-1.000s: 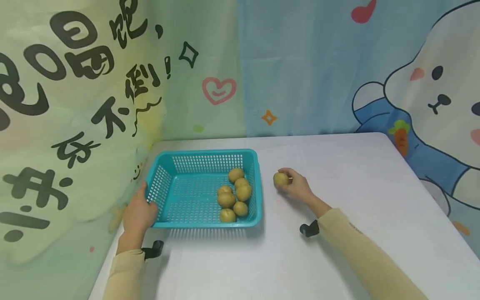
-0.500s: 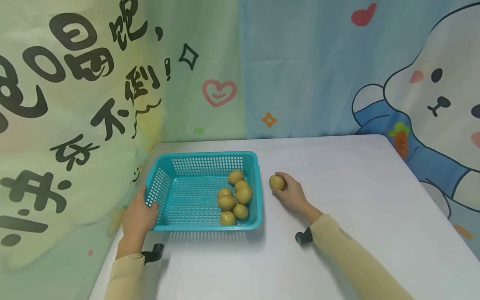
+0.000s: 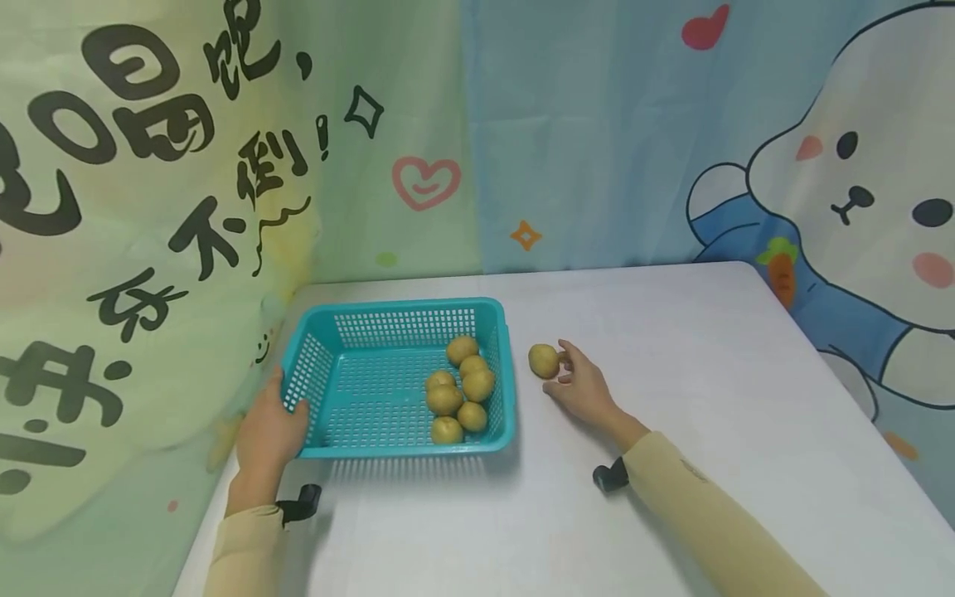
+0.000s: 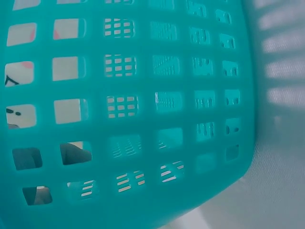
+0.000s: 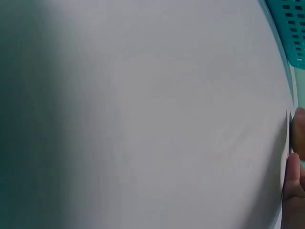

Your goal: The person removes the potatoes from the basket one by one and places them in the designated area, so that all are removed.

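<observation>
Around the left wall of a turquoise plastic basket (image 3: 373, 452) curls my left hand (image 3: 270, 427), its thumb on the inner side of the rim. Several round, yellow-brown potatoes (image 3: 444, 400) lie inside, toward the basket's right end. A single potato (image 3: 544, 361) sits on the table just right of the basket. My right hand (image 3: 584, 391) is beside it, fingers loosely spread, the fingertips at its right side and the thumb lower, apart from it. The left wrist view is filled by the basket wall (image 4: 143, 86); the right wrist view shows only the thumb (image 5: 293, 174) and part of the potato (image 5: 299, 133).
A white-covered table (image 3: 448, 531) bears the basket. Behind and to the left hangs a printed curtain (image 3: 567, 149) with dark lettering and a cartoon bear-like figure. Both wrists carry small black cameras (image 3: 612, 476).
My right hand has brought the potato leftward, closer to the basket, and its fingers have loosened from it. My left hand keeps its grip on the basket. The head view has shifted slightly.
</observation>
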A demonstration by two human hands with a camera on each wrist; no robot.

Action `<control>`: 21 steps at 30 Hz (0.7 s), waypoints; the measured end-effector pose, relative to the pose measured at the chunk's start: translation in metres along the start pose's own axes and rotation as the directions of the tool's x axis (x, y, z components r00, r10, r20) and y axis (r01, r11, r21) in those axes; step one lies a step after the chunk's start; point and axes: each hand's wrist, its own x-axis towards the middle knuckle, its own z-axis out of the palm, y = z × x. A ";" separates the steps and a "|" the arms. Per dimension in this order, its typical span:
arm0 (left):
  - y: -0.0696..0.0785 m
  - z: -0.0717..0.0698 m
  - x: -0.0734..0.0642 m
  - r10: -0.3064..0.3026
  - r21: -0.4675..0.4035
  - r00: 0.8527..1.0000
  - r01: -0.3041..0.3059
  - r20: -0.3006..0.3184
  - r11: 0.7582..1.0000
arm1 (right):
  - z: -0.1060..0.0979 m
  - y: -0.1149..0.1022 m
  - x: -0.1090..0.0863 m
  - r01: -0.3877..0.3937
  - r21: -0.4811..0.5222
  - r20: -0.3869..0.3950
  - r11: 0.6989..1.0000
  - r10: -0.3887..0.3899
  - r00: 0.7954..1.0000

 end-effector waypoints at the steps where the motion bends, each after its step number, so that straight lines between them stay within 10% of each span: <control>1: 0.000 0.000 0.000 0.000 0.000 1.000 0.000 0.000 1.000 | -0.002 0.001 -0.002 0.003 -0.005 0.002 1.000 -0.003 1.000; 9: -0.002 -0.002 0.001 0.019 0.012 1.000 -0.019 -0.007 1.000 | -0.026 -0.006 -0.013 0.068 0.029 -0.129 0.997 -0.064 0.990; 15: -0.001 -0.004 0.001 0.010 0.018 1.000 -0.010 -0.011 1.000 | -0.025 -0.044 -0.016 0.247 0.030 -0.296 0.969 -0.228 0.928; 21: 0.001 -0.002 0.000 0.002 0.009 1.000 -0.002 -0.010 1.000 | -0.003 -0.088 -0.023 0.477 -0.004 -0.221 0.879 -0.466 0.857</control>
